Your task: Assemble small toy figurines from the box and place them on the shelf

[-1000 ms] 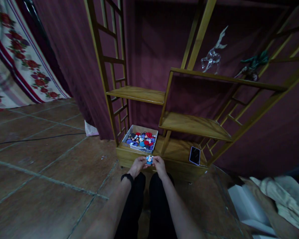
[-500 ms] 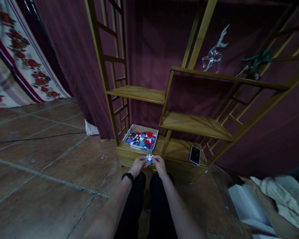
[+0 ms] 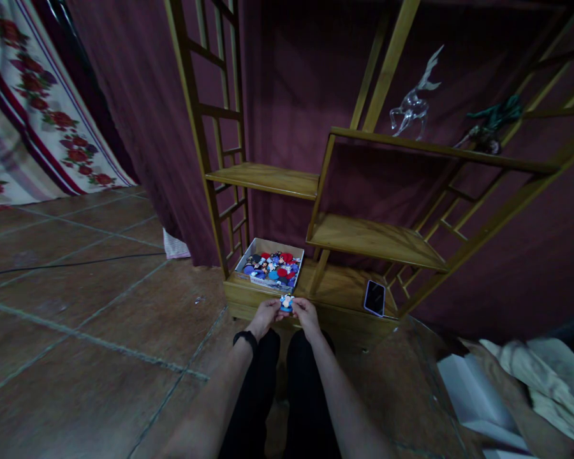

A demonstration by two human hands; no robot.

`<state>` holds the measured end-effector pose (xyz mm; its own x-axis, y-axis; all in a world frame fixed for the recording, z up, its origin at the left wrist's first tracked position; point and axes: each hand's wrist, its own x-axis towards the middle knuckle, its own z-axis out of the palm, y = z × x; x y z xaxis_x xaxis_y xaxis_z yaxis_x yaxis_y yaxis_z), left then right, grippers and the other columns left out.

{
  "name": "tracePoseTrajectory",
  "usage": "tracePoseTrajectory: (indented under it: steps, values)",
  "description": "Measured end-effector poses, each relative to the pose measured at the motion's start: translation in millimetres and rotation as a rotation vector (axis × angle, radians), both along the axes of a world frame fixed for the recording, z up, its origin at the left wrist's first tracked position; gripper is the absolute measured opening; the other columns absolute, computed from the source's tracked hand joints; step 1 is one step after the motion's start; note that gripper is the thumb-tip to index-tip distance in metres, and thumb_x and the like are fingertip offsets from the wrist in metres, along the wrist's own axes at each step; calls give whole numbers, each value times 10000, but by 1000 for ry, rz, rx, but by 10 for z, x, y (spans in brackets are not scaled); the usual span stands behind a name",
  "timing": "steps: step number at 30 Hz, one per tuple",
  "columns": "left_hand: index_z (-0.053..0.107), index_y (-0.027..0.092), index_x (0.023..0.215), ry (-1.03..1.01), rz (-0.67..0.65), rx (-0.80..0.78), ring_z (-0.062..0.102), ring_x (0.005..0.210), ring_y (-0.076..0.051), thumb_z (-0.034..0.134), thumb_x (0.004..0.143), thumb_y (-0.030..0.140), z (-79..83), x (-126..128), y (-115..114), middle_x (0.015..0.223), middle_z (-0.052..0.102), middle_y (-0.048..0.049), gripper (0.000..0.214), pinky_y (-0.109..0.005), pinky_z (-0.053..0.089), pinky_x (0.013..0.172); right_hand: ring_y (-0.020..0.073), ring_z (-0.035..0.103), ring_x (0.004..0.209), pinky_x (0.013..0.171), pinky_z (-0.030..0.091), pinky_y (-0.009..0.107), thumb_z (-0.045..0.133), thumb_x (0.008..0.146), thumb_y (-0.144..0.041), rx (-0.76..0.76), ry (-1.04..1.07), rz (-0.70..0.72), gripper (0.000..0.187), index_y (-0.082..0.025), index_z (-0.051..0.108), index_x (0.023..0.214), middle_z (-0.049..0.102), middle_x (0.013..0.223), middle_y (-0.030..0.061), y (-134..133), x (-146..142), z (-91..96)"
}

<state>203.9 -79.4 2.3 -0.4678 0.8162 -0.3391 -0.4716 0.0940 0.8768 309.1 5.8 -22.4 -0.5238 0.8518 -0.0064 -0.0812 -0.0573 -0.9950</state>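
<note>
Both my hands meet in front of my knees and pinch one small figurine (image 3: 286,302) with a blue base. My left hand (image 3: 264,317), with a black band on its wrist, grips its left side. My right hand (image 3: 306,316) grips its right side. Just beyond them, a white cardboard box (image 3: 269,265) full of several small red, blue and dark figurines rests on the lowest board of a wooden shelf unit (image 3: 344,287).
A phone (image 3: 374,298) lies on the lowest board, right of the box. A glass deer (image 3: 412,102) and a dark green ornament (image 3: 488,122) stand on the upper shelf. Maroon curtain behind, floral cloth (image 3: 33,108) at left, white paper and fabric (image 3: 516,389) at right, tiled floor.
My hands and the figurine have stayed nearly in place; the view has shifted very slightly.
</note>
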Motion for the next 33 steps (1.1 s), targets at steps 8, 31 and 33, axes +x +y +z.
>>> tracePoseTrajectory:
  steps: [8, 31, 33]
  values:
    - [598, 84, 774, 20, -8, 10, 619, 545, -112, 564, 784, 198, -30, -16, 9, 664, 658, -106, 119, -155, 433, 470, 107, 507, 501, 463, 404, 213, 624, 620, -383, 13, -1, -20, 288, -161, 644, 802, 601, 588, -7, -1, -15, -33]
    - [594, 105, 760, 29, -6, 33, 605, 537, -107, 611, 736, 192, -39, -3, 11, 638, 640, -66, 92, -162, 426, 476, 130, 535, 598, 501, 416, 212, 555, 681, -352, 126, -50, 9, 202, -187, 615, 779, 625, 705, 2, 41, -11, -130]
    - [597, 106, 766, 38, -8, 38, 601, 533, -105, 622, 725, 199, -47, -6, 12, 637, 639, -63, 105, -163, 424, 476, 134, 541, 612, 507, 418, 213, 553, 681, -345, 123, -46, 10, 195, -188, 608, 783, 630, 727, 4, 40, -10, -130]
